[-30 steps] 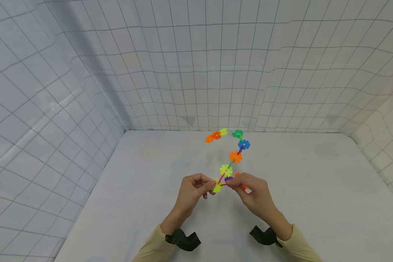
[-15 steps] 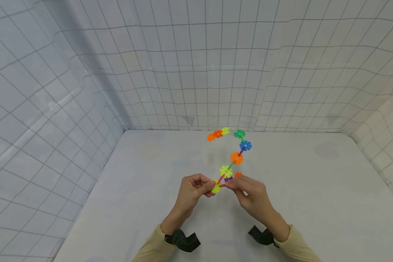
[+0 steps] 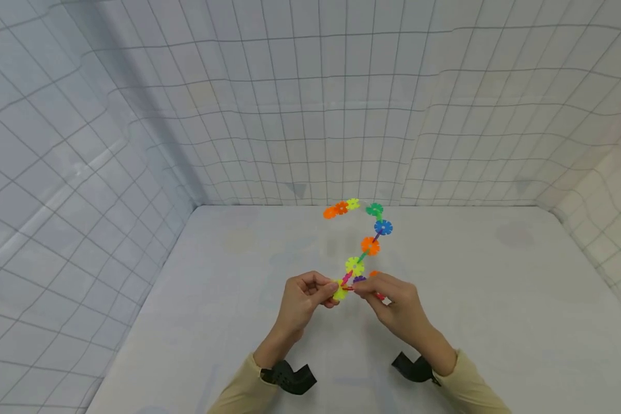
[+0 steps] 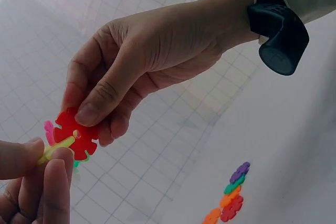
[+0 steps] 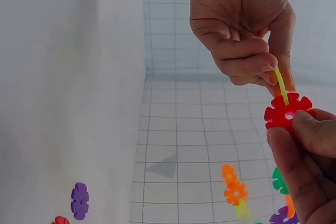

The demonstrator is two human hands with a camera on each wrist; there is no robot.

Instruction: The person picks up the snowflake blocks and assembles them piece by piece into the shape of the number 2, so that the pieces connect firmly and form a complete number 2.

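Note:
My left hand (image 3: 306,294) pinches a yellow flower-shaped notched disc (image 3: 340,291) between thumb and fingers. My right hand (image 3: 397,302) pinches a red notched disc (image 5: 278,115), whose edge meets the yellow disc (image 5: 281,83) in the right wrist view. The two discs sit crosswise, notch against notch; how deep they are joined I cannot tell. From the held yellow disc a curved chain runs away through a pink disc (image 3: 347,278), another yellow disc, an orange disc (image 3: 370,246), a blue disc (image 3: 383,227) and a green disc (image 3: 375,209), ending in orange discs (image 3: 330,213).
Beside and behind the right hand are a purple disc (image 3: 359,279), an orange disc (image 3: 375,275) and a red piece, partly hidden. The white tabletop (image 3: 227,322) is bounded by white grid-lined sheets (image 3: 310,144) at the back and sides.
Both hands and the chain shift only slightly. The right hand has edged left toward the yellow disc, keeping its pinch on the red disc.

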